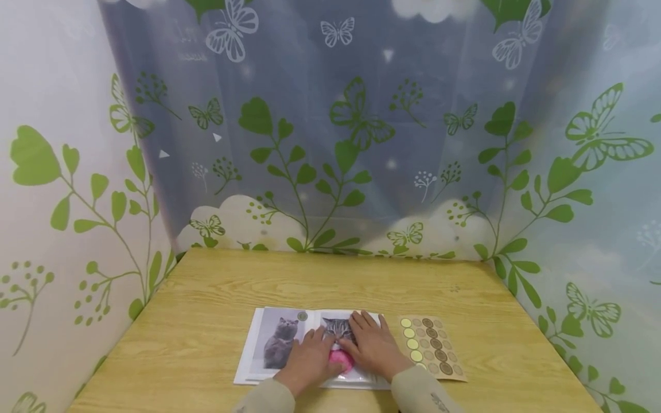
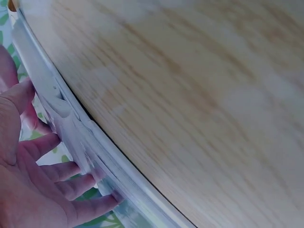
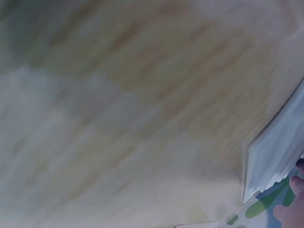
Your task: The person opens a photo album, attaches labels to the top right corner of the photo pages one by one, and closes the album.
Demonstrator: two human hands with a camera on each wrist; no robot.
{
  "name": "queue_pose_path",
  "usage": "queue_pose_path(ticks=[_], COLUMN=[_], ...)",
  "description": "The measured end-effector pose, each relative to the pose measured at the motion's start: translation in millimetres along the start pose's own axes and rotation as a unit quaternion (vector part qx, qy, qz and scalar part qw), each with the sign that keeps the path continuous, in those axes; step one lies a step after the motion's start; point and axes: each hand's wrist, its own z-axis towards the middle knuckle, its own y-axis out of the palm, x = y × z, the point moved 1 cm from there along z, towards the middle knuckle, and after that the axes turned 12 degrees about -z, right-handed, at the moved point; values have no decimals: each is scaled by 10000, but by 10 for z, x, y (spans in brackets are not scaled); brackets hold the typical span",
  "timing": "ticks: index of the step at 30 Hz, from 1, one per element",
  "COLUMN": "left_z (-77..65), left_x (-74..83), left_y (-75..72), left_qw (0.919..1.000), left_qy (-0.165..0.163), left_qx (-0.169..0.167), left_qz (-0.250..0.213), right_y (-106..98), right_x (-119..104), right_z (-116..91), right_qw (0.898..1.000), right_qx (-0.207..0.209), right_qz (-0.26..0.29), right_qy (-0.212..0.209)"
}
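An album (image 1: 244,361) with clear page sleeves lies spread flat on the wooden table. Its left page carries a picture of a grey cat (image 1: 281,344) with a small round sticker (image 1: 302,316) at the corner. On the right page is a tabby cat picture (image 1: 338,328), partly covered by my hands. My left hand (image 1: 308,357) rests near the fold, fingers extended. My right hand (image 1: 373,343) lies flat across the right page. Between them shows a bright pink round patch (image 1: 341,361); whether it is printed or loose, I cannot tell. In the left wrist view, fingertips touch the album pages (image 2: 102,156).
Right of the album lies a brown sheet of round stickers (image 1: 432,347), in columns of yellow, tan and dark brown. The wooden table (image 1: 320,281) reaches back to a curtain (image 1: 330,189) with leaves and butterflies, which also hangs at both sides.
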Motion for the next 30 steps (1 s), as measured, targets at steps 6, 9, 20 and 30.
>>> queue_pose_path(ticks=[6, 9, 20, 30], left_z=[4, -1, 20, -27], left_x=[5, 6, -2, -168], left_y=[-32, -43, -143, -181], left_qw=[9999, 9996, 9975, 9968], left_qy=[77, 172, 335, 83], left_qx=[116, 193, 474, 555], left_qz=[-69, -95, -391, -578], right_y=[-13, -18, -99, -65], right_x=[29, 49, 122, 200], right_z=[-28, -45, -126, -192], right_qw=[9999, 9998, 9989, 9939], right_qx=[73, 132, 67, 64], right_qz=[89, 95, 268, 638], right_qy=[82, 118, 391, 901])
